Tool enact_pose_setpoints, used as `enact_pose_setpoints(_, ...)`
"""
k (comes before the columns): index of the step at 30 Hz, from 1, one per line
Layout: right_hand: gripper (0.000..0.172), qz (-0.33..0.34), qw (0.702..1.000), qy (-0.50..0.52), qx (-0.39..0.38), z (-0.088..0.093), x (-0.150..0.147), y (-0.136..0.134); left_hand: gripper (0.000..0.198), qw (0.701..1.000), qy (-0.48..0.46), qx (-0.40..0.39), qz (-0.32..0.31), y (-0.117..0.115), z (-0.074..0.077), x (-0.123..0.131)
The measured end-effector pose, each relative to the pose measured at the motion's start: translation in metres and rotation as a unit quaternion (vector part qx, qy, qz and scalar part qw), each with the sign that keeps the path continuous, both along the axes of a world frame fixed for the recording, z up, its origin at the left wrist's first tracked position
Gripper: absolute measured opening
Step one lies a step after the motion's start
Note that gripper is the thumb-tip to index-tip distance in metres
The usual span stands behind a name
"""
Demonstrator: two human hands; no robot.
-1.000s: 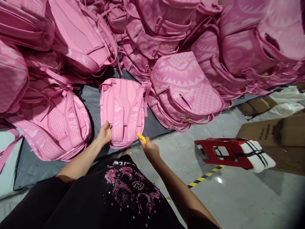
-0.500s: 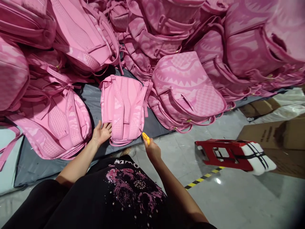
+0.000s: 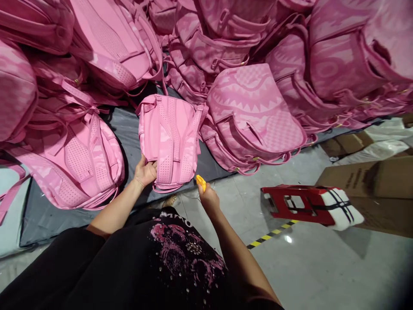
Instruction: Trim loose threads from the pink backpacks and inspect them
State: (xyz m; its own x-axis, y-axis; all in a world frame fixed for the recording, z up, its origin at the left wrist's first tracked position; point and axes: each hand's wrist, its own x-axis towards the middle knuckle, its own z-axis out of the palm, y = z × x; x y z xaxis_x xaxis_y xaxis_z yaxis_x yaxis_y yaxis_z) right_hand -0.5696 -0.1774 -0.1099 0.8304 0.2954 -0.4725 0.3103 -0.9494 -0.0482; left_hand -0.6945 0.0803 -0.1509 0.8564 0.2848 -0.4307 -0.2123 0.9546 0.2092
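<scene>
A small pink backpack (image 3: pixel 174 129) lies with its back panel and shoulder straps facing up, close in front of me. My left hand (image 3: pixel 146 173) is at its lower left corner, palm up, thumb against the side and fingers curled at the edge, their tips partly hidden by a strap. In my right hand (image 3: pixel 209 199) are yellow-handled thread snips (image 3: pixel 201 183), closed in my fingers. Their thin dark tip points at the backpack's lower right edge; whether it touches cannot be made out.
A larger pink backpack (image 3: pixel 254 112) lies to the right and another pink backpack (image 3: pixel 80 159) to the left. Several more are heaped behind. All rest on a dark grey sheet (image 3: pixel 213 165). At the right stand a red frame-like stool (image 3: pixel 297 204) with a white pad and cardboard boxes (image 3: pixel 380 189).
My left hand has moved right and slightly up, its fingers curling in at the backpack's edge. The snips and my right hand have shifted slightly right. The view has tilted a little.
</scene>
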Motion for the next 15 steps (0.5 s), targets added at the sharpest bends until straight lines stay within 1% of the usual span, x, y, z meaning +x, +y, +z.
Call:
enact_pose_setpoints(3, 0.041, -0.001, 1.000, 0.002, -0.010, 0.013, -0.017, -0.028, 0.061, 1.000, 0.016, -0.004, 0.013, 0.000, 0.000, 0.000)
enact_pose_setpoints(5, 0.041, -0.001, 1.000, 0.014, -0.026, 0.021, -0.039, -0.048, 0.062, 1.000, 0.017, -0.003, 0.016, -0.001, -0.001, 0.001)
enact_pose_setpoints(7, 0.038, 0.019, 0.998, 0.042, -0.041, 0.026, -0.065, -0.058, 0.063, 1.000, 0.012, 0.002, 0.008, -0.002, -0.002, 0.001)
enact_pose_setpoints(9, 0.033, 0.065, 0.993, 0.080, -0.049, 0.026, -0.086, -0.053, 0.061, 1.000, 0.002, 0.013, 0.000, -0.004, -0.003, 0.002)
enact_pose_setpoints(11, 0.031, 0.120, 0.986, 0.109, -0.050, 0.023, -0.096, -0.038, 0.058, 1.000, -0.002, 0.030, -0.001, -0.003, -0.001, 0.002)
enact_pose_setpoints(13, 0.031, 0.151, 0.982, 0.108, -0.044, 0.018, -0.094, -0.022, 0.053, 0.998, 0.021, 0.056, -0.010, 0.002, 0.005, 0.000)
enact_pose_setpoints(15, 0.032, 0.142, 0.986, 0.078, -0.045, 0.014, -0.083, -0.013, 0.048, 0.988, 0.097, 0.107, -0.048, 0.008, 0.013, -0.005)
